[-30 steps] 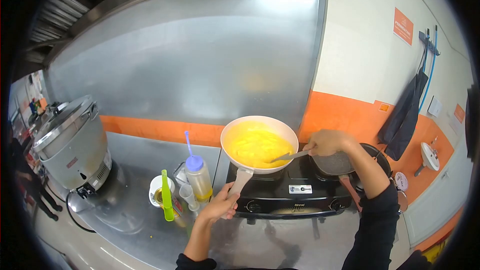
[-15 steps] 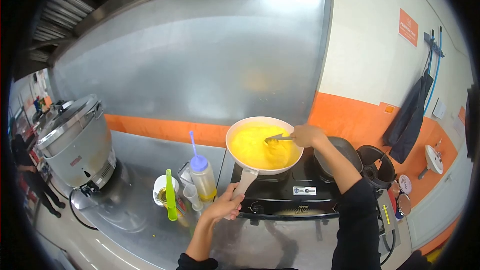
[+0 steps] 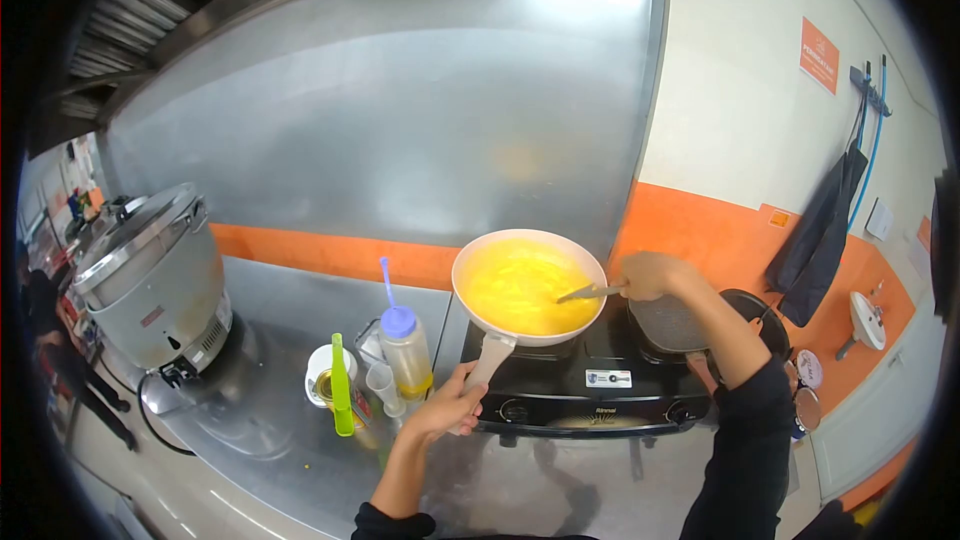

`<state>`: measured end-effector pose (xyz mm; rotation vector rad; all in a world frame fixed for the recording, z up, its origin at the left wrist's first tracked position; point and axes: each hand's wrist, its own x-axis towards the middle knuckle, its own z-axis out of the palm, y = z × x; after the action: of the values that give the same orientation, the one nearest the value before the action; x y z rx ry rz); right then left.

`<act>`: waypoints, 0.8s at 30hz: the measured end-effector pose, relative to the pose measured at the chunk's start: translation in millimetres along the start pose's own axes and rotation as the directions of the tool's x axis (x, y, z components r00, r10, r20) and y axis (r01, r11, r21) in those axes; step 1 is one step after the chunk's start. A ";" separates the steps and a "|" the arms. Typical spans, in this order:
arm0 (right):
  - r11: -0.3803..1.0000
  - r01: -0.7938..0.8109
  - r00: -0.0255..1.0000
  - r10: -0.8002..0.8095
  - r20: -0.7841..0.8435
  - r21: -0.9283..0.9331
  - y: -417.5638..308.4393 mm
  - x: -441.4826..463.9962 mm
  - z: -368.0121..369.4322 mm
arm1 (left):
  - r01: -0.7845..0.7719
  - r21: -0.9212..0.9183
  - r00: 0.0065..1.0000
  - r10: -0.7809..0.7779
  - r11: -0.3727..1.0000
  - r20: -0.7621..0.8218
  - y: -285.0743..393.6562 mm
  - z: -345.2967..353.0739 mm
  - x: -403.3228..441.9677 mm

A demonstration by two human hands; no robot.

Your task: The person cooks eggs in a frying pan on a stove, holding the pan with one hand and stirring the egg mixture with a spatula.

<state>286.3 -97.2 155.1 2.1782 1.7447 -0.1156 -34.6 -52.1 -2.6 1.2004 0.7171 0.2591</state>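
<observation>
My left hand (image 3: 450, 405) is wrapped round the pale handle of a frying pan (image 3: 497, 340). The pan is over the left side of a black gas stove (image 3: 560, 410); whether it touches the burner I cannot tell. Yellow beaten egg (image 3: 515, 285), looking wet, spreads across its inside. My right hand (image 3: 648, 276) grips a grey spatula (image 3: 598, 291), whose tip dips into the egg at the pan's right side. Left of the pan stands a squeeze bottle (image 3: 405, 345) with a purple lid and yellow liquid at its bottom.
A bright green utensil (image 3: 342, 390) leans over a white container (image 3: 318, 370), beside a clear cup (image 3: 384, 388). A large rice cooker (image 3: 155, 290) stands at the counter's left. On the right burner sits a dark pan (image 3: 668, 323), with a black wok (image 3: 750, 315) behind. A person (image 3: 70, 350) stands far left.
My right hand has moved right with the spatula, its tip shifting right and lower in the pan. The clump of egg near the spatula has spread out. My left hand stays on the handle.
</observation>
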 end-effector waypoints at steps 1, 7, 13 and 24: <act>0.998 0.019 0.999 -0.021 0.025 0.061 -7.3 -21.5 -14.4 | -0.002 -0.007 1.000 0.002 1.000 0.001 0.2 -0.2 -0.4; 0.998 0.030 0.997 -0.033 0.067 0.050 -28.8 -54.5 -39.8 | -0.024 0.011 1.000 0.024 1.000 0.007 -2.4 -1.6 1.4; 0.980 -0.159 0.986 0.150 -0.079 -0.120 -34.1 -7.5 -9.3 | -0.013 0.020 1.000 0.013 1.000 0.012 0.2 -1.4 -0.6; 0.996 0.064 0.958 -0.045 -0.284 0.056 -59.7 85.3 20.3 | -0.029 0.081 0.998 0.024 0.996 0.062 -1.2 -8.5 4.5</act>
<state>252.5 -13.3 99.7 2.2854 1.9792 0.1361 -36.8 -43.7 -6.9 1.2913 0.6642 0.2154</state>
